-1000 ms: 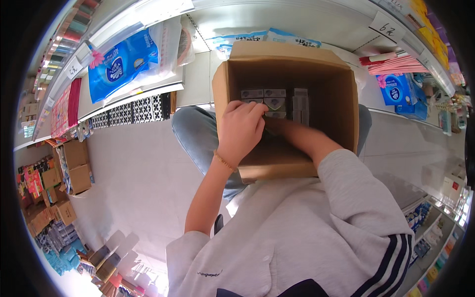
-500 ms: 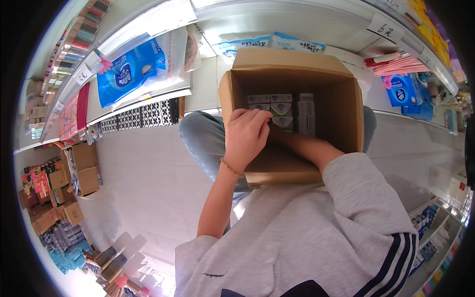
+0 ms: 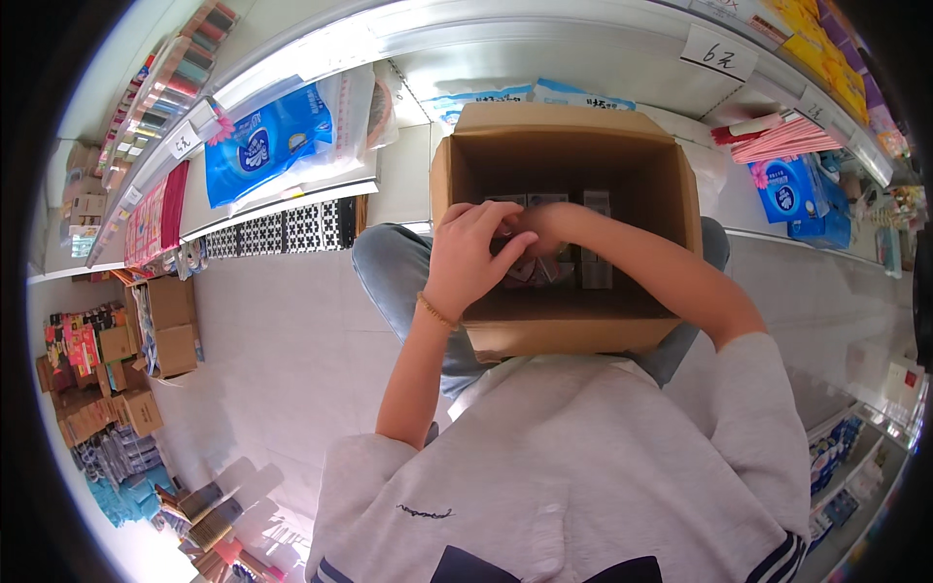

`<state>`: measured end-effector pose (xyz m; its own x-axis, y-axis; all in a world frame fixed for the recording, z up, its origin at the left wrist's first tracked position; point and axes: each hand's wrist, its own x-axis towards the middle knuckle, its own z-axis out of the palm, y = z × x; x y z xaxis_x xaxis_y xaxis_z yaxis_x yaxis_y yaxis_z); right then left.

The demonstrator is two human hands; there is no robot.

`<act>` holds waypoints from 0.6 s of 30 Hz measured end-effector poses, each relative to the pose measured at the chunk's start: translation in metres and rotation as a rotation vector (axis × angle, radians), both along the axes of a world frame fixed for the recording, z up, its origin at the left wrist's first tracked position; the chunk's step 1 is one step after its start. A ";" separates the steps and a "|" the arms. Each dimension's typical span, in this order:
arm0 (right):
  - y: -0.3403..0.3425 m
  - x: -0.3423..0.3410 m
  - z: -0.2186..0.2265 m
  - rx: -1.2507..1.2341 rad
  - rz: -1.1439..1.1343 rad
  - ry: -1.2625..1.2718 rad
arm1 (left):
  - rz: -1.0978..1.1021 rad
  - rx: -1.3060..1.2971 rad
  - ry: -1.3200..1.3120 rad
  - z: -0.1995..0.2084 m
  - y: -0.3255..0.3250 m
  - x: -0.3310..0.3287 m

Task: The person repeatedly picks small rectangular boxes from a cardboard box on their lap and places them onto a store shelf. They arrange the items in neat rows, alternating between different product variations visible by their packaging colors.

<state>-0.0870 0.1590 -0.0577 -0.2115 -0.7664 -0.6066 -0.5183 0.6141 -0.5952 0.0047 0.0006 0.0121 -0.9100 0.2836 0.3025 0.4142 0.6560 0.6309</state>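
Note:
An open cardboard box (image 3: 573, 338) sits between my knees, with several small pale cartons (image 3: 596, 274) standing in rows on its bottom. Over the left part of its opening, my left hand (image 3: 470, 251) has its fingers curled and its thumb reaching toward the other hand. Whatever lies between those fingers is too hidden to make out. My right hand (image 3: 547, 227) reaches in from the right and meets the left fingertips; its own fingers are mostly covered. Just below the hands, some cartons (image 3: 539, 272) lie at an angle.
A white shelf (image 3: 398, 185) runs behind the box, bearing blue packs (image 3: 267, 146) at left and more blue packs (image 3: 792, 189) at right. Black-and-white patterned boxes (image 3: 282, 229) stand under its left part. Cardboard boxes (image 3: 173, 325) are stacked on the floor at far left.
My right hand has come up from deep inside the box to meet the left. The left hand has shifted slightly left, its thumb now spread. Cartons below the hands now lie at an angle.

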 end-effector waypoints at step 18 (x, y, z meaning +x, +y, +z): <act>0.118 0.121 0.081 -0.682 -0.879 0.247 | -0.390 -0.164 0.073 0.035 0.014 0.013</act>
